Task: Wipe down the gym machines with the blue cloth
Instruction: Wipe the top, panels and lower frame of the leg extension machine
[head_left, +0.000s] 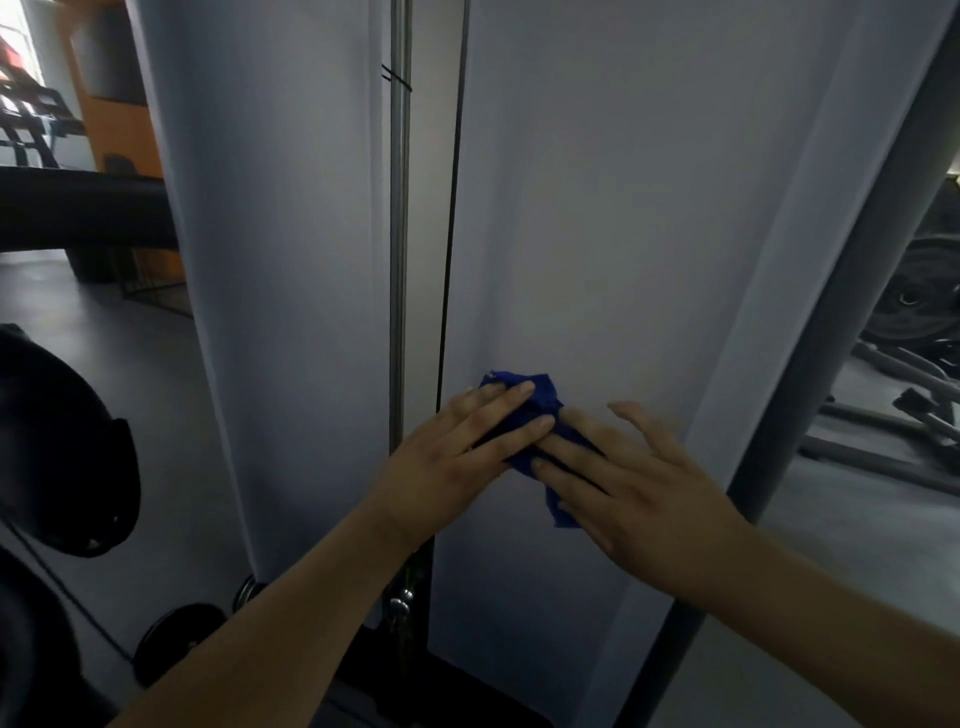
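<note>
Both my forearms enter from the lower edge and meet at mid-frame. My left hand (467, 441) lies flat, fingers straight, pressing on the blue cloth (540, 402). My right hand (639, 488) is likewise flat with fingers extended and spread, its fingertips on the lower right part of the cloth. Neither hand curls round the fabric. The cloth is bunched under both hands against the white machine panel (597, 234), near that panel's left edge.

Just left of the cloth run a black cable (450, 234) and a chrome guide rod (400, 234), both vertical, in the gap before a second white panel (291, 260). A grey frame post (831, 338) slants along the first panel's right side.

At the near left is a rounded black pad (57, 441). Farther off, across the grey floor (130, 353), black weight plates (914, 296) stand at the right and an orange column (124, 130) at the upper left.
</note>
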